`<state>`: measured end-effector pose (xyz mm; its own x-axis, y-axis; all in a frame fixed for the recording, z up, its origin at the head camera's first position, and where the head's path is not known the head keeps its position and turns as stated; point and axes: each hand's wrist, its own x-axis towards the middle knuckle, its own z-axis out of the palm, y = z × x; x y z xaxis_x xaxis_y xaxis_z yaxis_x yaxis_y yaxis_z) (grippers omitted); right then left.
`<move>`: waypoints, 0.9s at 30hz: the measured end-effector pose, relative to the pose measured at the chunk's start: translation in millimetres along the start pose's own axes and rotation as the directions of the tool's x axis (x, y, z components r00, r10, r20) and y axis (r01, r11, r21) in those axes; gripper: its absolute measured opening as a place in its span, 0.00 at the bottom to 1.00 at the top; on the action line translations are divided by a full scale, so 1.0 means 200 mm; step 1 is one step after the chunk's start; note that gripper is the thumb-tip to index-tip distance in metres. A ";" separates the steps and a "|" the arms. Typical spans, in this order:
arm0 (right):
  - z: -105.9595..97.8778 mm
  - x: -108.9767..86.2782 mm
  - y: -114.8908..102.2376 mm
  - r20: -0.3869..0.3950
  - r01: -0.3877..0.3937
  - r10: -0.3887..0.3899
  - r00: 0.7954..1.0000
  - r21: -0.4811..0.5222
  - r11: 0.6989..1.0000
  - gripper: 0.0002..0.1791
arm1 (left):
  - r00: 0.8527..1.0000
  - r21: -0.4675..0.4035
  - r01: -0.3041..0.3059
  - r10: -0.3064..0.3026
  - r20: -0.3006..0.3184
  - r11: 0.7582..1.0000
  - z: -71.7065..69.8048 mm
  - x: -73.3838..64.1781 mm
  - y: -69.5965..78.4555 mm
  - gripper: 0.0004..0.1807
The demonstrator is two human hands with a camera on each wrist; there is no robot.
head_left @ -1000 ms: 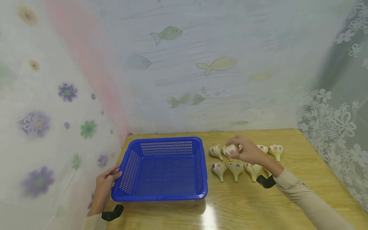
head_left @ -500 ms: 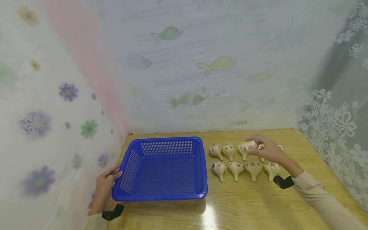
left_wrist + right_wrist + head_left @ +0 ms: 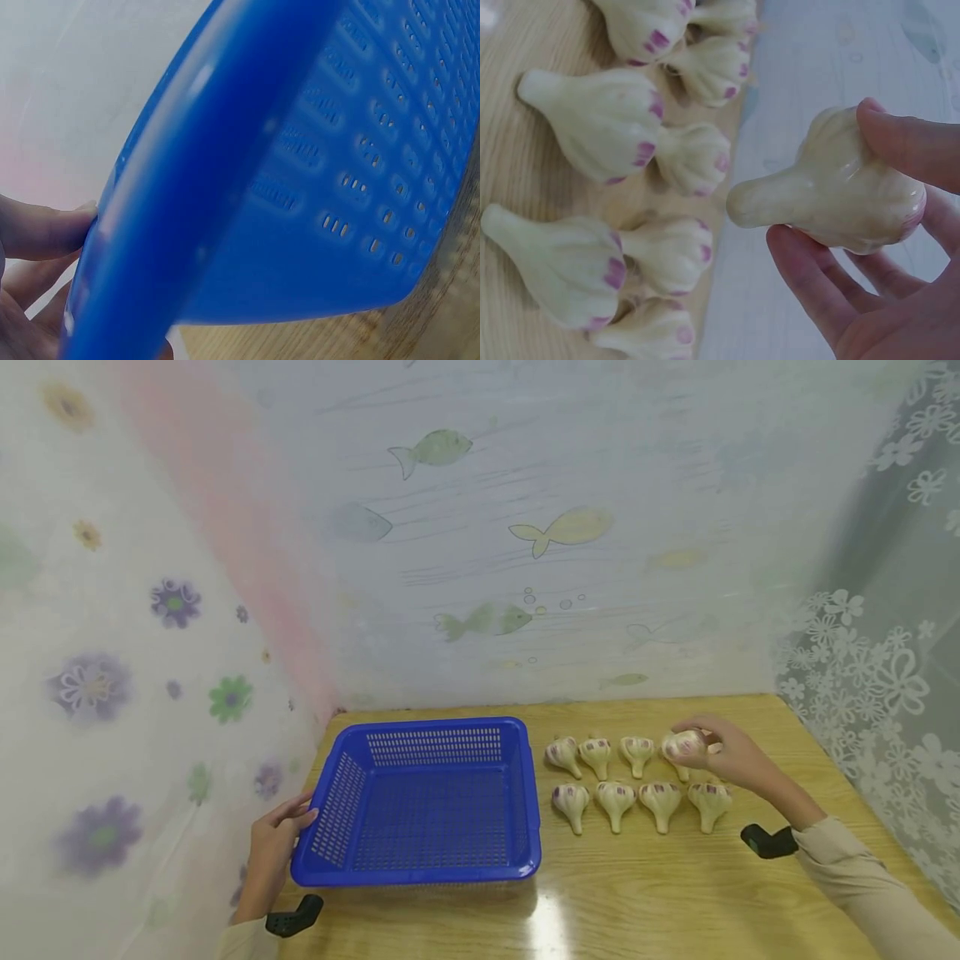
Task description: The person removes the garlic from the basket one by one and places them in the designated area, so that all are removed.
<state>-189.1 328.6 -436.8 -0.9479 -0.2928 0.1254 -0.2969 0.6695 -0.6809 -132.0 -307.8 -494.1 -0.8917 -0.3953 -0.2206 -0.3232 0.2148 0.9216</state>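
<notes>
My left hand [image 3: 272,852] grips the left rim of a blue plastic basket [image 3: 420,876]. Up close in the left wrist view, the thumb [image 3: 41,232] lies against the outside of the basket rim [image 3: 187,150], and the other fingers are partly hidden behind it. On the right, my right hand [image 3: 731,756] holds a garlic bulb [image 3: 686,746] between thumb and fingers, raised over the back row of bulbs. That held garlic bulb [image 3: 847,187] appears in the right wrist view with its stem pointing left. It partly covers another bulb on the table in the head view.
Garlic bulbs with purple marks lie in two rows right of the basket, including a front-row bulb [image 3: 616,802] and a back-row bulb [image 3: 637,753]. The wooden table [image 3: 637,893] meets painted walls at the back and left. A floral translucent panel [image 3: 885,668] borders the right.
Holding the garlic bulb, my right hand has moved rightward along the back row, uncovering bulbs it had hidden. My left hand and the basket have stayed put.
</notes>
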 end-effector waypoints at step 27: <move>-0.08 -0.12 0.14 0.044 -0.151 0.149 0.988 0.044 0.988 0.29 | 1.000 -0.005 -0.005 0.005 -0.005 1.000 0.00 0.00 -0.01 0.25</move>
<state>-176.3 365.5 -447.9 -0.9756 -0.2194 -0.0088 -0.1453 0.6750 -0.7234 -132.4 -308.1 -495.4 -0.8918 -0.3987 -0.2141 -0.3167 0.2120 0.9245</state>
